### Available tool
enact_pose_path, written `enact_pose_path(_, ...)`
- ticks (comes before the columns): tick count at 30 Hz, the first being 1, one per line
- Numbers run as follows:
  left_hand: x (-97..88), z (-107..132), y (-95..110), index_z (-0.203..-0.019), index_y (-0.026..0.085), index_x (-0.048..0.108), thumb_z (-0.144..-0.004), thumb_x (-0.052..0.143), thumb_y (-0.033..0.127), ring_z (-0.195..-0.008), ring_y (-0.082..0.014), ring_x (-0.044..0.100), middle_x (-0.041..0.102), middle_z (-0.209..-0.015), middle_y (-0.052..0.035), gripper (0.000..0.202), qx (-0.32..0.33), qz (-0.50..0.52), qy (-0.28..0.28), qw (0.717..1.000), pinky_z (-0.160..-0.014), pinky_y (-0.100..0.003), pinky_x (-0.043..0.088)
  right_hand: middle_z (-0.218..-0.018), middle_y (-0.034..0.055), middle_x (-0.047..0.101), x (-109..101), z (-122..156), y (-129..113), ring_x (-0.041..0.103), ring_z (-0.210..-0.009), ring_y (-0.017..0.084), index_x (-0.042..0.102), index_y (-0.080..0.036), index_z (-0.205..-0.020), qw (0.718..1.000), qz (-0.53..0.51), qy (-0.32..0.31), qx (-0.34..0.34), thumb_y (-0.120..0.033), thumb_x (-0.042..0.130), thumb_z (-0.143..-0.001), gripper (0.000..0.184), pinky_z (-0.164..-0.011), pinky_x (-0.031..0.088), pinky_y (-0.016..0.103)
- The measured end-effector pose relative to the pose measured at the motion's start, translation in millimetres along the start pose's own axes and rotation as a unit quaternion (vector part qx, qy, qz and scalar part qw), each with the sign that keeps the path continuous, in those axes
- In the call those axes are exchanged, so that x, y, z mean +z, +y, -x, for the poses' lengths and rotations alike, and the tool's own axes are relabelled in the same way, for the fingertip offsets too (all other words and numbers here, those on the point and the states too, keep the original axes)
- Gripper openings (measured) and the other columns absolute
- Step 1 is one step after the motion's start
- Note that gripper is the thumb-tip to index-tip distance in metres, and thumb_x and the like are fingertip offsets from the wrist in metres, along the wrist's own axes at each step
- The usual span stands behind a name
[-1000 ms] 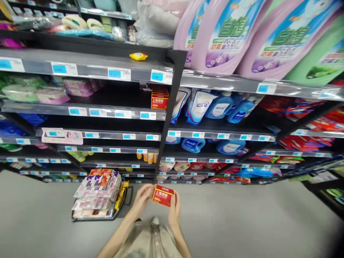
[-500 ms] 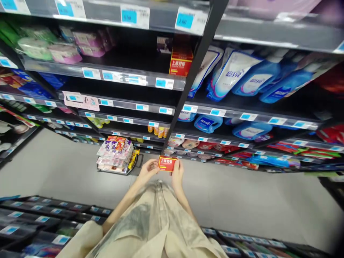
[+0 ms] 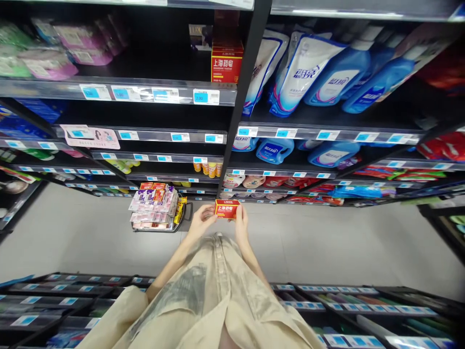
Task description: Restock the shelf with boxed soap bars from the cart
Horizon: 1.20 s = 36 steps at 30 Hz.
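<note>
A red and yellow soap box (image 3: 227, 210) is held up in front of my body, its printed front facing up toward me. My left hand (image 3: 202, 220) grips the box at its left end, fingers curled. On its right end, my right hand (image 3: 241, 223) closes with the thumb along the edge. Matching red soap boxes (image 3: 227, 63) stand on the shelf ahead, beside the upright post. To the left of my hands, a basket (image 3: 178, 228) on the floor is piled with packaged goods (image 3: 154, 206), red boxes among those on top.
Shelving with price tags (image 3: 206, 97) rises ahead. Blue detergent bottles (image 3: 332, 87) and white refill pouches (image 3: 305, 72) fill the right bay. Pink-wrapped packs (image 3: 85, 43) sit at upper left. Low shelves (image 3: 319, 305) run close behind me; grey floor (image 3: 308, 242) lies between.
The view has shifted, so the shelf goods appear larger and further left. Both hands keep hold of the soap box, which is tipped slightly differently.
</note>
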<state>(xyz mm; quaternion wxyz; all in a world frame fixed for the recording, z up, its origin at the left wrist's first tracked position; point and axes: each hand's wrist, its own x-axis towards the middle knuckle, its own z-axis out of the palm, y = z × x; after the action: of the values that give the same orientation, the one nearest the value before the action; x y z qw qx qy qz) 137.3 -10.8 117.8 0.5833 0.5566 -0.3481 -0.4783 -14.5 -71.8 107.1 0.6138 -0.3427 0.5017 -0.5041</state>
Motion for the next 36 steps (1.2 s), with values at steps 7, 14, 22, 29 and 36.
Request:
enact_pose_path(7, 5.1, 12.8, 7.2, -0.118, 0.019, 0.078, -0.088, 0.082, 0.025, -0.083, -0.0140, 0.074, 0.070, -0.100, -0.0045, 0.031, 0.217, -0.208, 0.012, 0.954, -0.075, -0.026, 0.066, -0.091, -0.0001, 0.080, 9.2, -9.0, 8.2, 0.075, -0.085, 0.021, 0.070, -0.026, -0.094, 0.966, -0.210, -0.028, 0.149, -0.064, 0.079, -0.083, 0.040, -0.078, 0.060, 0.032)
enact_pose_path(14, 15.1, 17.3, 7.5, -0.137, 0.023, 0.072, -0.095, 0.082, 0.037, -0.131, -0.0285, 0.068, 0.075, -0.131, -0.0135, 0.045, 0.424, -0.332, -0.155, 0.828, -0.111, -0.049, 0.059, -0.077, 0.0002, 0.074, 6.5, -5.7, 3.8, 0.076, -0.090, 0.024, 0.069, -0.027, -0.081, 0.934, -0.226, -0.154, 0.231, -0.057, 0.076, -0.084, 0.032, -0.081, 0.064, 0.037)
enact_pose_path(22, 6.7, 30.6, -0.9, -0.149, 0.025, 0.064, -0.099, 0.078, 0.037, -0.138, -0.0324, 0.065, 0.073, -0.142, -0.0154, 0.054, 0.404, -0.424, -0.129, 0.800, -0.118, -0.049, 0.047, -0.087, 0.0012, 0.076, -14.1, 24.6, 16.4, 0.074, -0.087, 0.023, 0.071, -0.025, -0.094, 0.973, -0.153, -0.118, 0.125, -0.047, 0.094, -0.070, 0.040, -0.082, 0.063, 0.041)
enact_pose_path(29, 7.1, 29.8, 7.2, -0.158, 0.026, 0.050, -0.086, 0.089, 0.054, -0.130, -0.0336, 0.067, 0.071, -0.141, -0.0162, 0.086, 0.361, -0.412, -0.108, 0.830, -0.113, -0.049, 0.050, -0.087, 0.0013, 0.076, -48.3, 52.9, 24.1, 0.075, -0.089, 0.026, 0.075, -0.023, -0.105, 0.987, -0.141, -0.035, 0.068, -0.051, 0.099, -0.060, 0.058, -0.074, 0.062, 0.040)
enact_pose_path(36, 6.8, 30.9, 5.2, -0.157, 0.024, 0.049, -0.081, 0.090, 0.059, -0.125, -0.0347, 0.068, 0.072, -0.136, -0.0167, 0.093, 0.348, -0.400, -0.110, 0.840, -0.107, -0.048, 0.053, -0.085, 0.0040, 0.077, -46.6, 54.3, 29.3, 0.075, -0.088, 0.027, 0.076, -0.021, -0.106, 0.989, -0.134, -0.037, 0.058, -0.055, 0.096, -0.067, 0.056, -0.074, 0.063, 0.042)
